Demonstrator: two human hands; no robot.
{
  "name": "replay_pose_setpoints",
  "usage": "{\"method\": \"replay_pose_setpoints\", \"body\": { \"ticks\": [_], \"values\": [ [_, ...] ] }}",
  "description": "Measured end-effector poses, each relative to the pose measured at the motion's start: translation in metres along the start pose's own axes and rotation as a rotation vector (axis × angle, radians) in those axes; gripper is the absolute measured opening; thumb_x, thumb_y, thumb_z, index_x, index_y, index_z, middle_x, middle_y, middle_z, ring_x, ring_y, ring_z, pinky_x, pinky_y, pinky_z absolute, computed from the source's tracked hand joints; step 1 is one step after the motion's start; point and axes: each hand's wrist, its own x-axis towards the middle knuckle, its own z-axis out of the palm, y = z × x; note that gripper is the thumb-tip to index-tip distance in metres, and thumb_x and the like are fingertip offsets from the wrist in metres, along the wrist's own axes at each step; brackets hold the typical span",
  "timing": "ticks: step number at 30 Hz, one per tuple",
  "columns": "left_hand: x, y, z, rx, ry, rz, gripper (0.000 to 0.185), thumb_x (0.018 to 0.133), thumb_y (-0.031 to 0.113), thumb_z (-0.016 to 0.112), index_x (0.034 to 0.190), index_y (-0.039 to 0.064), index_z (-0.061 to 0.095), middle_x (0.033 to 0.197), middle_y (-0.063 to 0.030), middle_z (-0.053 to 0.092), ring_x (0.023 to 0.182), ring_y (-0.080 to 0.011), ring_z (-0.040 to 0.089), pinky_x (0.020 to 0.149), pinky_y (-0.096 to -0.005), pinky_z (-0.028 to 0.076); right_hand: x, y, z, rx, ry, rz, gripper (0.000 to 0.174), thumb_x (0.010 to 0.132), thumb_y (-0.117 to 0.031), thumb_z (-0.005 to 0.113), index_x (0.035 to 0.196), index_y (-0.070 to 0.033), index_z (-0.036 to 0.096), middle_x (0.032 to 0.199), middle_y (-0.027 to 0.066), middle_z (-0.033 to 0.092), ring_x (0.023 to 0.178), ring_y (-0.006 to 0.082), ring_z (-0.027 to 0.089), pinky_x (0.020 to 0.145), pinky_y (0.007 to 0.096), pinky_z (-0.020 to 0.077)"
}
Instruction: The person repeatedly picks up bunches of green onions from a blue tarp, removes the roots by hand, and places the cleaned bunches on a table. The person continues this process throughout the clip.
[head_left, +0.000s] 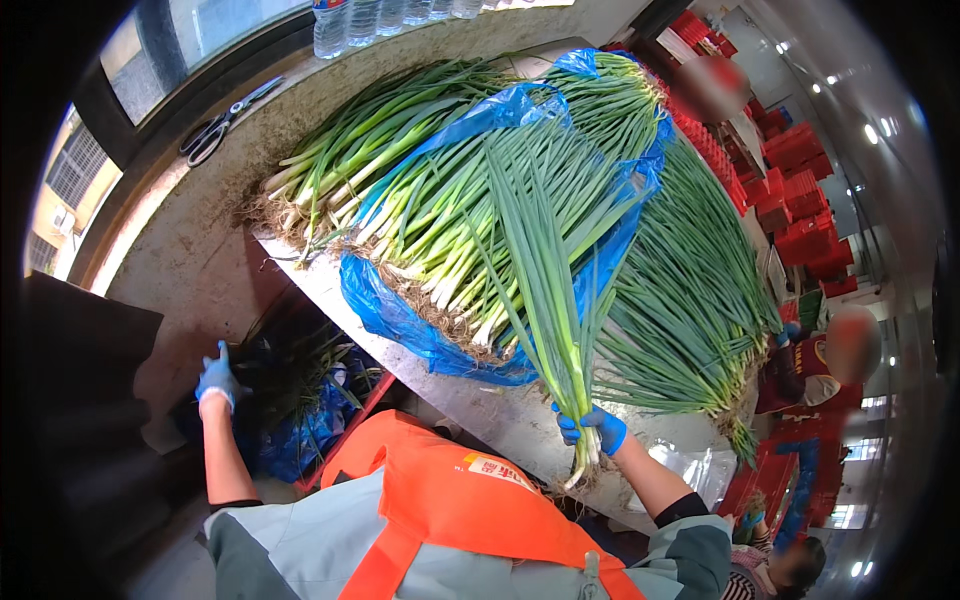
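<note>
My right hand (592, 429), in a blue glove, grips a bunch of green onions (551, 300) near its white, rooted ends; the long leaves point up across the table. My left hand (217, 375), also blue-gloved, is off the table at the left with a finger extended and nothing seen in it, beside a red-edged bin (375, 401) holding blue plastic and leaf scraps. A large pile of green onions (450, 217) with roots lies on a blue plastic bag (390, 322). More green onions (690, 285) lie at the right with their roots towards the right edge.
Scissors (217, 131) with dark handles lie on the window ledge (277, 109), near several water bottles (364, 22). A clear plastic bag (694, 465) is at the table's right corner. Red crates (806, 217) stand beyond, and other people (799, 367) are at the right.
</note>
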Motion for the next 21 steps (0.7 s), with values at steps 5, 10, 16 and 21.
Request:
{"method": "replay_pose_setpoints", "body": {
  "ticks": [5, 10, 16, 21],
  "values": [
    [-0.023, -0.006, 0.01, 0.029, -0.152, -0.164, 0.1, 0.073, 0.05, 0.072, 0.147, 0.011, 0.017, 0.138, -0.0284, 0.038, 0.122, -0.0387, 0.048, 0.098, -0.0415, 0.043, 0.001, 0.004, -0.024, -0.041, -0.056, 0.023, 0.066, 0.069, -0.014, 0.071, 0.127, -0.003, 0.042, 0.09, 0.006, 0.054, 0.079, 0.0162, 0.054, 0.074, 0.0336, 0.0462],
    [-0.043, 0.067, -0.042, -0.218, -0.158, 0.406, 0.061, 0.086, 0.053, 0.054, 0.107, -0.004, 0.063, 0.106, -0.022, 0.065, 0.099, -0.0372, 0.062, 0.085, -0.0412, 0.047, 0.005, 0.004, -0.03, -0.072, -0.064, 0.021, 0.066, 0.07, -0.014, 0.071, 0.127, -0.001, 0.042, 0.092, 0.0069, 0.055, 0.081, 0.0163, 0.056, 0.074, 0.0327, 0.0483],
    [-0.117, 0.265, -0.03, -1.089, -0.969, 0.963, 0.06, 0.093, 0.037, 0.053, 0.137, 0.0, 0.039, 0.129, -0.0134, 0.054, 0.11, -0.0203, 0.057, 0.093, -0.0334, 0.046, 0.001, 0.011, -0.023, -0.127, -0.012, -0.025, 0.063, 0.071, -0.014, 0.071, 0.126, 0.002, 0.044, 0.094, 0.0086, 0.057, 0.08, 0.0177, 0.059, 0.073, 0.0321, 0.0515],
    [-0.122, 0.378, 0.089, -1.596, -1.493, 1.031, 0.06, 0.093, 0.046, 0.05, 0.136, 0.005, 0.04, 0.134, -0.0113, 0.048, 0.122, -0.0278, 0.048, 0.102, -0.0458, 0.037, -0.029, 0.007, -0.009, -0.645, 0.216, 0.032, 0.055, 0.072, -0.019, 0.073, 0.118, 0.001, 0.051, 0.097, 0.0131, 0.06, 0.085, 0.0201, 0.062, 0.074, 0.0333, 0.0529]
  ]
}}
